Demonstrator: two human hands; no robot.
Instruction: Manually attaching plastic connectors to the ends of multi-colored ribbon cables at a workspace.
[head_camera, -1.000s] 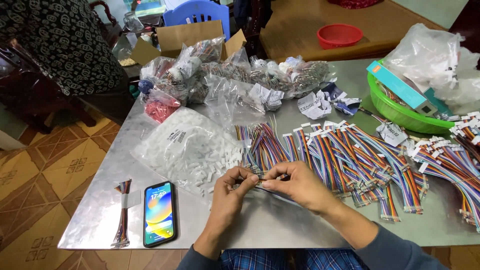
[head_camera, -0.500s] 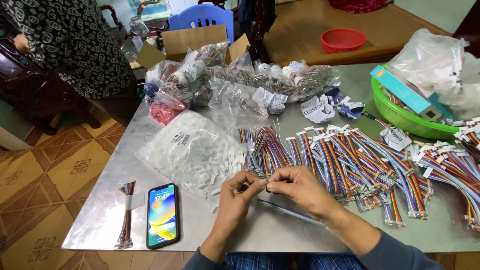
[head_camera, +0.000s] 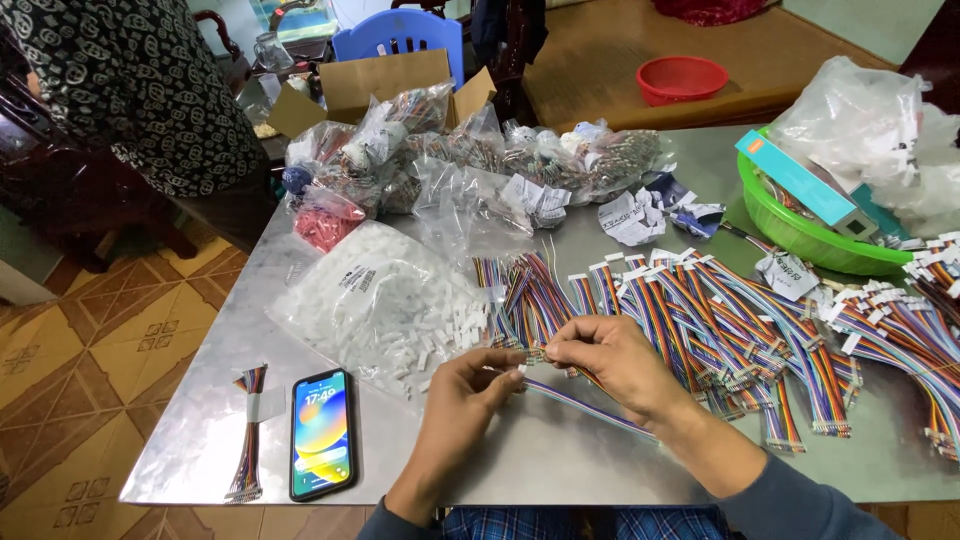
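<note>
Hands meet over the table edge, pinching one rainbow cable.
Left hand (head_camera: 470, 385) grips the white plug end; right hand (head_camera: 610, 365) is closed on the cable (head_camera: 590, 403), steadying it, and the cable trails toward the lower right. Beyond them: phone (head_camera: 323, 433), bag of white plugs (head_camera: 375, 300), more cable bundles (head_camera: 720, 320).

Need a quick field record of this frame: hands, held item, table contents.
left hand: pinches the end of the rainbow ribbon cable
right hand: grips the same cable end, fingertips meeting the left
cable piles: spread right of the hands
bag of white connectors: left of the hands
phone: screen lit, near table edge
green basket: far right
</note>
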